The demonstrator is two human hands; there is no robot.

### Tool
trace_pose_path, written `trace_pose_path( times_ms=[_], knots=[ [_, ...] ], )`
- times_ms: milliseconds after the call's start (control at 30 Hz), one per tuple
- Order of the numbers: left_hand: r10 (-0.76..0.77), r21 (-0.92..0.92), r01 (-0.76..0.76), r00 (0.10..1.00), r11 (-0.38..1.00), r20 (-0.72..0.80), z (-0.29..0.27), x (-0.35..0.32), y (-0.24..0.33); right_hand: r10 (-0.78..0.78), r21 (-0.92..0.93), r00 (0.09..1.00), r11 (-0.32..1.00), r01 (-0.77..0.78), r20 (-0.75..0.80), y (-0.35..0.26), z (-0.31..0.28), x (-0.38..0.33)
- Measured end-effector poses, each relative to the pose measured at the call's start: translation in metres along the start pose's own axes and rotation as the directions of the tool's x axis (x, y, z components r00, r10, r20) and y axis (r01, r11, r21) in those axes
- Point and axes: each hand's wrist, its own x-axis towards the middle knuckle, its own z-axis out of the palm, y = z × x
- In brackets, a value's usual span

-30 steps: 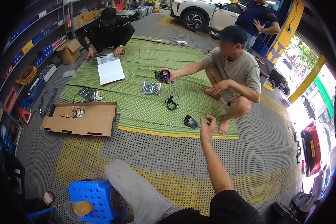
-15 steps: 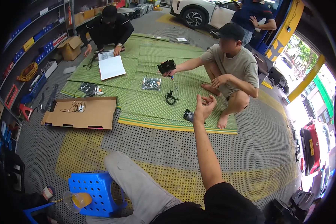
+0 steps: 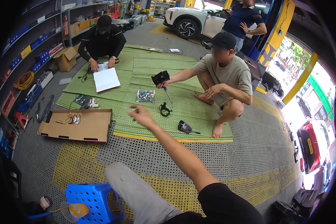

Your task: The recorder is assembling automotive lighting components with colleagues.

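Green woven matting [image 3: 190,87] covers part of a perforated grey-and-yellow floor [image 3: 138,153], with metal shelving [image 3: 33,34] along the left side and a white car [image 3: 212,27] beyond the far edge. Extended above the matting, its forearm crossing the near edge, the wearer's right hand [image 3: 141,115] is partly open, fingers loosely spread and grasping nothing; the left hand lies outside the view, so its state cannot be told. Nearest to the right hand are a clear bag of small parts [image 3: 145,96], toward the middle of the surface, and a black ring-shaped bracket [image 3: 165,109], between that bag and the near edge. A dark pod-shaped device [image 3: 184,127] rests close to the near edge, toward the right corner. Squatting by the right edge, a co-worker [image 3: 229,74] holds a black unit [image 3: 160,78] above the surface; a screwdriver [image 3: 169,96] shows just below it. An open cardboard tray [image 3: 76,130] lies at the near left edge. Toward the far left edge, a second co-worker [image 3: 100,43] in black bends over a white booklet [image 3: 106,79].
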Motion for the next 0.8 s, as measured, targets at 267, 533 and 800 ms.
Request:
trace_pose_path(
  times_ms=[267, 533, 800],
  knots=[
    [-0.044, -0.108, 0.054, 0.994, 0.993, 0.097, 0.017, 0.022, -0.030, -0.094, -0.552, 0.947, 0.793, 0.257, 0.306, 0.032, 0.170, -0.202],
    [0.003, 0.097, -0.012, 0.996, 0.995, 0.094, -0.004, 0.013, -0.014, 0.046, -0.471, 0.899, 0.863, 0.183, 0.435, 0.010, 0.157, -0.211],
    [0.086, -0.037, -0.094, 0.979, 0.995, -0.184, -0.020, -0.009, 0.023, 0.038, -0.448, 0.908, 0.877, 0.170, 0.418, 0.019, 0.157, -0.208]
  ],
)
